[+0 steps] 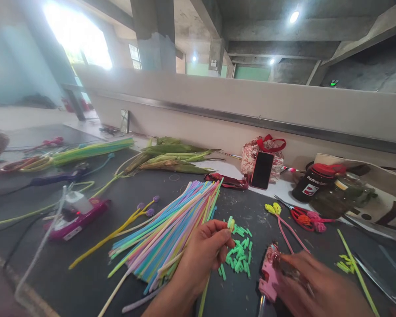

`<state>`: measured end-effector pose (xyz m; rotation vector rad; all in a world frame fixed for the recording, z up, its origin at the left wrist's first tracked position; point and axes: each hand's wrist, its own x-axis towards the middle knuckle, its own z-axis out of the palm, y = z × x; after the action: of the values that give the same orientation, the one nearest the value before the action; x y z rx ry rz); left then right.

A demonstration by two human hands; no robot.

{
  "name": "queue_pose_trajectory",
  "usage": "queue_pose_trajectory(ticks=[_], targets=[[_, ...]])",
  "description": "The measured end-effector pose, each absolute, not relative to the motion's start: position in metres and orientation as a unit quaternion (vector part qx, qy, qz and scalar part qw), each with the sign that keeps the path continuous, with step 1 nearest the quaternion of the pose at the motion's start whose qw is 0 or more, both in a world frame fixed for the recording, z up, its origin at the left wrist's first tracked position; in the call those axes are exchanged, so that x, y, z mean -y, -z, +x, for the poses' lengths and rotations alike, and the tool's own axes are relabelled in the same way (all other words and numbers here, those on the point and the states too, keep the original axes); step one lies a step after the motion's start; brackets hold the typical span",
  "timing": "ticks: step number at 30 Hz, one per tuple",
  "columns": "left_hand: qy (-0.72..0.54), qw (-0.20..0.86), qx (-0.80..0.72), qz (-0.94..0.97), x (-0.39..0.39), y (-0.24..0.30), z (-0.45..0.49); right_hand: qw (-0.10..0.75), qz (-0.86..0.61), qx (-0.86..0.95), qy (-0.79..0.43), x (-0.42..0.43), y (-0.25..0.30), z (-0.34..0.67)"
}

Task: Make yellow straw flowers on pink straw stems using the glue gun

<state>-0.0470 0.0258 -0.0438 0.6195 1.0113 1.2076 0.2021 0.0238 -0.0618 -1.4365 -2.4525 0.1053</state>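
Observation:
My left hand [209,246] is closed in a pinch on a small green-and-yellow pipe cleaner piece [231,223], above a pile of short green pipe cleaner pieces [240,257]. At the lower right, my right hand [312,284] is blurred and overlaps the side of a pink glue gun [269,273]; whether its fingers grip the gun is unclear. A thick bundle of long pastel pipe cleaners [171,224] lies beside and partly behind my left forearm. Pink stems with a yellow looped top [273,208] rest beyond the glue gun.
Left of the bundle lie a yellow stem with purple balls [119,229] and a magenta device [77,220] with cords. Corn husks [171,158], a phone [262,171], a black bottle [313,185] and red-handled scissors [300,215] sit farther back. A metal blade [379,281] lies far right.

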Motion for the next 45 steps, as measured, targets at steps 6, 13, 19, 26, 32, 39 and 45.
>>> queue_pose_trajectory(ticks=[6,13,19,26,32,39,45], targets=[[-0.530,0.661,-0.447,0.285,-0.028,0.048,-0.047,0.040,-0.450,0.891,-0.040,-0.070,0.045,0.161],[-0.515,0.677,-0.445,0.279,-0.027,0.049,-0.045,0.011,-0.415,0.909,-0.040,-0.091,0.057,0.136],[-0.505,0.686,-0.448,0.270,-0.027,0.047,-0.046,0.005,-0.391,0.919,-0.059,-0.095,0.056,0.131],[-0.510,0.683,-0.448,0.268,-0.026,0.046,-0.046,-0.009,-0.364,0.926,-0.096,-0.089,0.053,0.132],[-0.513,0.681,-0.440,0.281,-0.026,0.048,-0.045,-0.039,-0.352,0.927,-0.120,-0.082,0.053,0.131],[-0.520,0.669,-0.459,0.267,-0.027,0.044,-0.045,-0.038,-0.397,0.908,-0.126,-0.087,0.049,0.142],[-0.520,0.668,-0.462,0.266,-0.028,0.044,-0.047,-0.014,-0.408,0.901,-0.150,-0.081,0.044,0.135]])
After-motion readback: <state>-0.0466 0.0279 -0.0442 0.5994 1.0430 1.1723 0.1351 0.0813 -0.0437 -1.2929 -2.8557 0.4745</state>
